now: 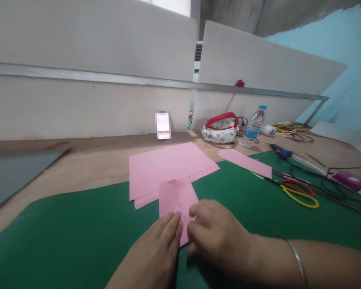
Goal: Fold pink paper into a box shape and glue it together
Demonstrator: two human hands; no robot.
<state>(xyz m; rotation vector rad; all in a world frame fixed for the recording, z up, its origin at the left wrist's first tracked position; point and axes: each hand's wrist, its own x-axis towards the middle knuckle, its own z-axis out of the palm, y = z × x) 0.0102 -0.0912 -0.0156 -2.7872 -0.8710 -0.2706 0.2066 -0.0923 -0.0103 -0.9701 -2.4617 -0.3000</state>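
Note:
A small folded pink paper piece (176, 200) lies on the green mat (78, 233) in front of me. My left hand (156, 253) rests flat on its near left edge, fingers stretched out together. My right hand (218, 235), with a thin bangle on the wrist, presses down on the paper's near right part, fingers curled over it. Just behind the piece lies a stack of pink paper sheets (165, 166), half on the mat and half on the wooden table.
A pink paper strip (245, 161), red-and-yellow scissors (299, 192), a blue glue gun (279, 151) and cables lie at right. A water bottle (253, 126), a red-trimmed pouch (221, 128) and a white card (163, 125) stand near the back partition. A grey board (15, 170) lies at left.

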